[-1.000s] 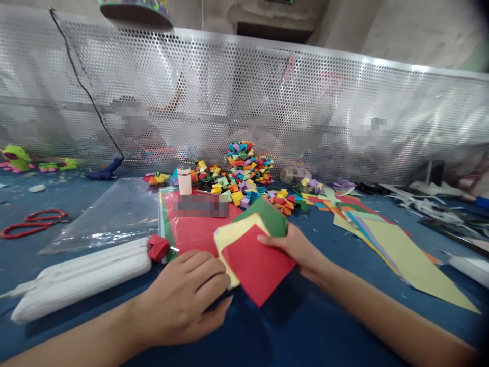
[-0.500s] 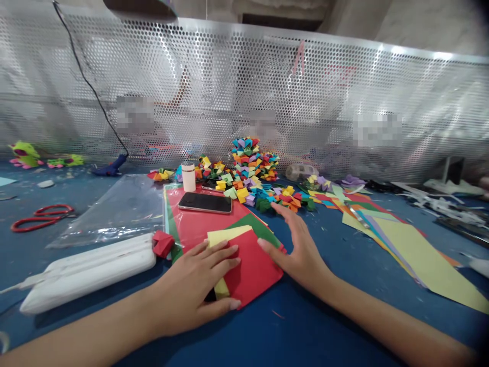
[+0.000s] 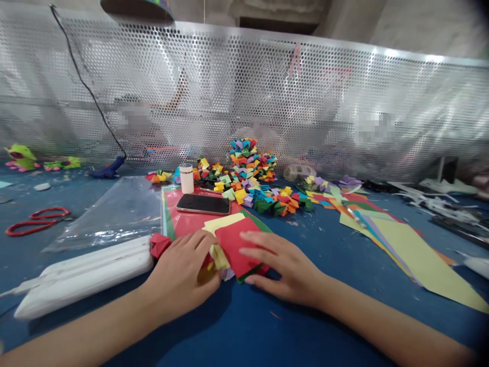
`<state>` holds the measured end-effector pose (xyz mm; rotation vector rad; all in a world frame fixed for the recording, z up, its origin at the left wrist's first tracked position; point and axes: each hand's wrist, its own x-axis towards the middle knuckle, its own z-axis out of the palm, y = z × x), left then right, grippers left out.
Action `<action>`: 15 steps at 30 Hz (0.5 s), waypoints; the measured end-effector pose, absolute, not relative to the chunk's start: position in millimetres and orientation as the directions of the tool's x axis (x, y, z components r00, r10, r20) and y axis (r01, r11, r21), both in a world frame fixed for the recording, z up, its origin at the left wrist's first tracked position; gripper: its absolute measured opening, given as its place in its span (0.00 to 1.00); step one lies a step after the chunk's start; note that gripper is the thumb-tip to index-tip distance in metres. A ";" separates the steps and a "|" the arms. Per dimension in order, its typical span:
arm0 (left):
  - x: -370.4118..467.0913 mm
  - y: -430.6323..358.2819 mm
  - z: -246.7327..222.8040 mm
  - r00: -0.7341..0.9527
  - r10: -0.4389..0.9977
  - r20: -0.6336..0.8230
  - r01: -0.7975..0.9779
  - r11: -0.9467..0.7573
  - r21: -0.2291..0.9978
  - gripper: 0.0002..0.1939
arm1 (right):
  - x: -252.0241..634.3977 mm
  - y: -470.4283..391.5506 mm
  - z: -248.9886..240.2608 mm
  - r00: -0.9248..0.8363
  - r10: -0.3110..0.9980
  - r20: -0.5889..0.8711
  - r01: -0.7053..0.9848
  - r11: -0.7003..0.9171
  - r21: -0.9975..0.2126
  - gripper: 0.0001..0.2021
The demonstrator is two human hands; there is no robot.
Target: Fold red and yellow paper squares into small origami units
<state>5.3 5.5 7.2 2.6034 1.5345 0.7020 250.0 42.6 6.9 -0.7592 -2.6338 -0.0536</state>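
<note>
My left hand (image 3: 185, 267) is bent over the left side of a small paper stack, fingers curled and thumb tucked in, closed on yellow paper (image 3: 219, 258). Its fingertips are partly hidden. A red paper sheet (image 3: 235, 242) lies on top, with green paper (image 3: 242, 279) showing at its lower edge. My right hand (image 3: 282, 260) rests on the red sheet's right part, fingers stretched and apart, thumb near the lower corner. Under the stack are larger red sheets (image 3: 181, 221) in a clear sleeve. A red folded paper piece (image 3: 159, 245) sits beside my left hand.
A phone (image 3: 203, 204) and white bottle (image 3: 187, 178) stand behind the stack. Colourful folded pieces (image 3: 244, 163) are heaped farther back. Left are a white power strip (image 3: 91, 270), red scissors (image 3: 36, 221) and a blue glue gun (image 3: 109, 169). Paper strips (image 3: 416, 250) lie right.
My left hand has drawn its fingers in from lying flat to curled at the yellow paper. My right hand has come down and left onto the red sheet. The red sheet has shifted slightly up.
</note>
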 end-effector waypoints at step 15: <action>-2.5 7.7 4.1 0.727 0.651 0.220 0.594 -0.756 0.275 0.30 | 253.9 60.5 6.2 -0.225 0.915 0.335 0.667 0.395 -0.632 0.33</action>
